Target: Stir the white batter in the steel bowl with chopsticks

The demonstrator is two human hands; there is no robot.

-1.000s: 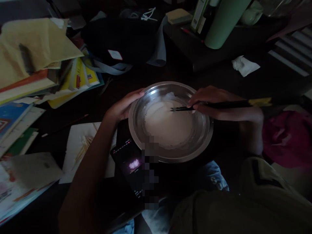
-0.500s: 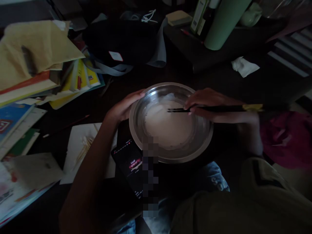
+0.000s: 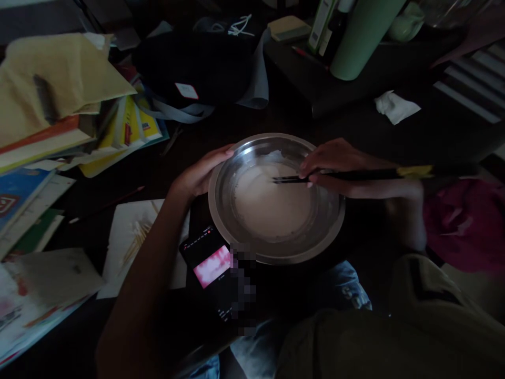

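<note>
A round steel bowl (image 3: 333,221) holding pale white batter (image 3: 272,202) sits in front of me in dim light. My left hand (image 3: 199,173) grips the bowl's left rim, fingers curled over the edge. My right hand (image 3: 339,163) reaches over the right rim and is closed on a pair of black chopsticks (image 3: 355,175) with yellow ends. The chopstick tips lie over the batter near its upper middle.
A lit phone (image 3: 211,268) leans against the bowl's near side. Stacked books and papers (image 3: 59,121) crowd the left. A white sheet with thin sticks (image 3: 132,237) lies by my left arm. A green bottle (image 3: 361,37), crumpled tissue (image 3: 394,107) and dark bag (image 3: 197,63) sit behind; pink cloth (image 3: 465,221) at right.
My right hand and the chopsticks shifted slightly left across the batter. The phone screen changed from dark to a bright pink picture. My left hand stayed on the rim.
</note>
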